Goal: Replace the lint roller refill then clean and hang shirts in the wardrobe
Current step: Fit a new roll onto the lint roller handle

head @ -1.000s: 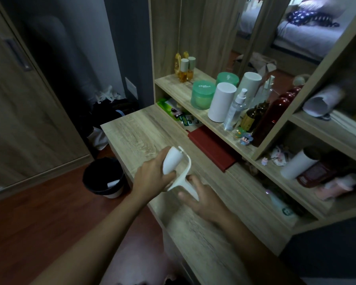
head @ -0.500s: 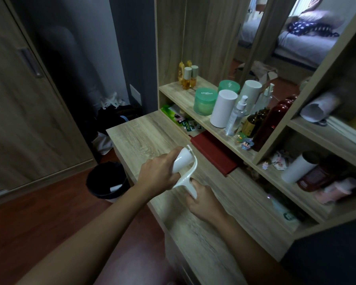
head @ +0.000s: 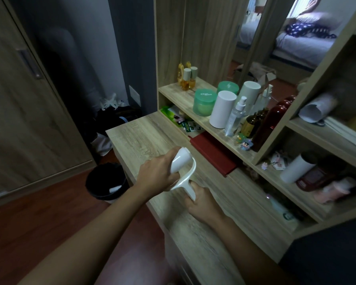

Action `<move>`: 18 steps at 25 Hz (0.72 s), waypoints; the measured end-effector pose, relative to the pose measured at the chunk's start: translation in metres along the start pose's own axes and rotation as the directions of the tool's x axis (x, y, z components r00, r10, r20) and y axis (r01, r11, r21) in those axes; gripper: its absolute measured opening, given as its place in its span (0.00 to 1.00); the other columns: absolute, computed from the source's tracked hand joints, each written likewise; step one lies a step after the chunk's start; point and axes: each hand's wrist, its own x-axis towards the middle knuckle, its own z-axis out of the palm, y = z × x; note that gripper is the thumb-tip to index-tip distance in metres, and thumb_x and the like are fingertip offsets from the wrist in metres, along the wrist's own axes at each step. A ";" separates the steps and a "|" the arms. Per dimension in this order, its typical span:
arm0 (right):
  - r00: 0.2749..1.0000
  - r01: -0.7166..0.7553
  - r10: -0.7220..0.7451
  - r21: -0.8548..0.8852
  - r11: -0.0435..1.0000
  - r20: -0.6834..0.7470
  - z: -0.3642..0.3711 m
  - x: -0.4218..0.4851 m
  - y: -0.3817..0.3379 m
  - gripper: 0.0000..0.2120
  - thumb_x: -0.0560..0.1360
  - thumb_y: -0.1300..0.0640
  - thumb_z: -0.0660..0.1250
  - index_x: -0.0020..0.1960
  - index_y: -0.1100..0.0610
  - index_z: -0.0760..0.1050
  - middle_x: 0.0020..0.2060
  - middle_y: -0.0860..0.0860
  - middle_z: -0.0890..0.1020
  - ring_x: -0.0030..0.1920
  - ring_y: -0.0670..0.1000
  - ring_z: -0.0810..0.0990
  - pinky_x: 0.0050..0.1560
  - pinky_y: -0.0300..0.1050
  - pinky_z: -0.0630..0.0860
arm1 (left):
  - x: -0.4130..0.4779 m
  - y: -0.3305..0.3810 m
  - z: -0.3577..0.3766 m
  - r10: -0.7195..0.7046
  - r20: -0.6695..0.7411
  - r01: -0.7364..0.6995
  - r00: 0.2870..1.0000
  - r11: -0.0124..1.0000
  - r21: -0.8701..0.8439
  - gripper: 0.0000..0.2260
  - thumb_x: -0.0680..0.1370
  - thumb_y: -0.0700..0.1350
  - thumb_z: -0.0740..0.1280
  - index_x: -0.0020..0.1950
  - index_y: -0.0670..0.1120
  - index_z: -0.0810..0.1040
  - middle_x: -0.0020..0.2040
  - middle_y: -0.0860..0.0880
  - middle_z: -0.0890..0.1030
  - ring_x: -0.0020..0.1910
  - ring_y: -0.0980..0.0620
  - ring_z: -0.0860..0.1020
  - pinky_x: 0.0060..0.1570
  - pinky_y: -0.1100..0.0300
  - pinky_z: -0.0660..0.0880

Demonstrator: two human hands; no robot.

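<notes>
The left hand (head: 157, 174) is wrapped around the white cylindrical roll (head: 180, 161) of a white plastic lint roller (head: 190, 175), while the right hand (head: 202, 203) grips its curved handle from below. The lint roller is held just above the light wood-grain worktop (head: 144, 136), near a flat dark red book (head: 212, 153).

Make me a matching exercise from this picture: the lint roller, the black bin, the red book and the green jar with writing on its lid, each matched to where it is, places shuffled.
Things
1. lint roller
2. black bin
3. red book
4. green jar

Places
A. standing on the shelf
B. on the floor beside the desk
C. gripped by the left hand and right hand
D. lying flat on the desk

Pairs: 1-C, 2-B, 3-D, 4-A
</notes>
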 end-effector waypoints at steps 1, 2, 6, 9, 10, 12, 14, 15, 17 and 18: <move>1.000 0.007 -0.007 0.007 1.000 -0.003 -0.001 0.000 -0.001 0.11 0.76 0.56 0.63 0.57 0.57 0.74 0.30 0.47 0.76 0.28 0.43 0.74 0.28 0.36 0.70 | 0.000 0.001 -0.001 -0.002 -0.010 0.002 1.000 1.000 0.002 0.29 0.69 0.46 0.66 0.69 0.57 0.62 0.45 0.46 0.81 0.41 0.44 0.78 0.36 0.57 0.70; 1.000 0.014 -0.014 0.021 1.000 -0.006 -0.001 -0.001 -0.002 0.10 0.76 0.56 0.63 0.56 0.57 0.74 0.31 0.46 0.76 0.28 0.43 0.74 0.28 0.36 0.70 | 0.000 0.002 -0.001 0.004 -0.020 -0.004 1.000 1.000 0.012 0.29 0.69 0.47 0.66 0.69 0.57 0.62 0.46 0.46 0.81 0.41 0.44 0.78 0.36 0.57 0.70; 0.998 0.044 -0.040 0.081 0.996 -0.044 0.000 -0.005 -0.004 0.02 0.77 0.56 0.64 0.49 0.52 0.73 0.29 0.45 0.75 0.29 0.41 0.75 0.30 0.31 0.68 | 0.002 -0.004 -0.003 0.010 0.107 0.009 0.994 0.985 -0.170 0.32 0.70 0.49 0.69 0.69 0.53 0.58 0.49 0.46 0.81 0.43 0.46 0.79 0.40 0.52 0.76; 0.989 0.047 -0.039 0.055 0.997 -0.140 0.004 -0.001 -0.004 0.01 0.76 0.57 0.64 0.46 0.52 0.73 0.29 0.47 0.74 0.28 0.44 0.73 0.29 0.33 0.67 | 0.010 -0.006 -0.013 -0.014 0.093 0.039 0.996 0.961 -0.275 0.29 0.66 0.50 0.74 0.60 0.49 0.62 0.53 0.50 0.76 0.46 0.50 0.77 0.40 0.53 0.75; 0.983 0.038 -0.026 0.065 0.997 -0.180 0.005 0.001 -0.005 0.02 0.75 0.58 0.64 0.45 0.52 0.73 0.29 0.48 0.75 0.28 0.44 0.73 0.29 0.35 0.68 | 0.012 -0.004 -0.016 0.005 0.012 -0.003 1.000 0.976 -0.217 0.28 0.66 0.51 0.75 0.58 0.48 0.64 0.53 0.51 0.73 0.47 0.51 0.75 0.39 0.56 0.72; 0.963 0.031 0.001 0.116 0.993 -0.268 0.007 0.006 -0.009 0.03 0.74 0.60 0.65 0.44 0.54 0.73 0.30 0.52 0.76 0.30 0.46 0.74 0.31 0.41 0.70 | 0.010 0.001 -0.017 0.096 -0.185 -0.121 0.978 0.984 -0.131 0.23 0.68 0.54 0.72 0.56 0.46 0.68 0.51 0.51 0.70 0.46 0.52 0.72 0.39 0.59 0.69; 0.939 0.039 0.021 0.167 0.985 -0.344 0.006 0.010 -0.014 0.05 0.73 0.62 0.65 0.43 0.54 0.72 0.30 0.50 0.75 0.30 0.46 0.73 0.32 0.42 0.70 | 0.008 0.007 -0.020 0.137 -0.251 -0.178 0.958 0.973 -0.150 0.20 0.73 0.60 0.63 0.57 0.47 0.71 0.51 0.50 0.74 0.46 0.52 0.73 0.40 0.58 0.71; 0.932 0.032 0.042 0.196 0.980 -0.360 0.005 0.012 -0.016 0.06 0.73 0.63 0.65 0.43 0.53 0.72 0.30 0.49 0.74 0.30 0.46 0.73 0.33 0.42 0.70 | 0.009 0.008 -0.023 0.144 -0.213 -0.179 0.966 0.971 -0.157 0.22 0.74 0.63 0.58 0.59 0.49 0.72 0.53 0.51 0.76 0.47 0.52 0.75 0.43 0.56 0.73; 0.926 0.014 0.075 0.230 0.973 -0.371 0.000 0.014 -0.018 0.09 0.73 0.63 0.65 0.41 0.50 0.71 0.30 0.47 0.74 0.31 0.47 0.73 0.35 0.45 0.71 | 0.016 0.004 -0.026 0.150 -0.064 -0.155 0.987 0.984 -0.082 0.28 0.73 0.68 0.54 0.65 0.53 0.70 0.58 0.52 0.77 0.53 0.50 0.75 0.51 0.51 0.74; 0.921 0.015 0.076 0.230 0.973 -0.381 -0.002 0.015 -0.018 0.11 0.73 0.63 0.65 0.39 0.48 0.70 0.29 0.47 0.73 0.31 0.48 0.73 0.34 0.46 0.71 | 0.021 0.000 -0.030 0.086 -0.055 -0.090 0.995 0.994 -0.057 0.29 0.73 0.68 0.56 0.67 0.53 0.69 0.61 0.51 0.76 0.58 0.49 0.74 0.56 0.48 0.73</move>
